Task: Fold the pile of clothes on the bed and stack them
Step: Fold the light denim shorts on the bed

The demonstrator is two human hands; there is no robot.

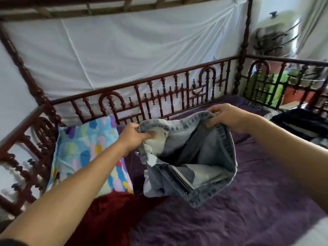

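A pair of light blue jeans (204,157) hangs above the purple bedspread (248,201), held up by the waistband. My left hand (132,137) grips the waistband's left side, near a white pocket lining. On the right side of the waistband, my right hand (229,116) is closed on the denim. The waist gapes toward me, showing the inside of the jeans. A dark red garment (110,215) lies on the bed under my left forearm. Dark clothes (301,123) are heaped at the right edge of the bed.
A colourful patterned pillow (85,151) lies at the left by the carved dark wooden bed rail (159,96). A white sheet (124,50) hangs behind the rail. Bed posts rise at the back left and back right.
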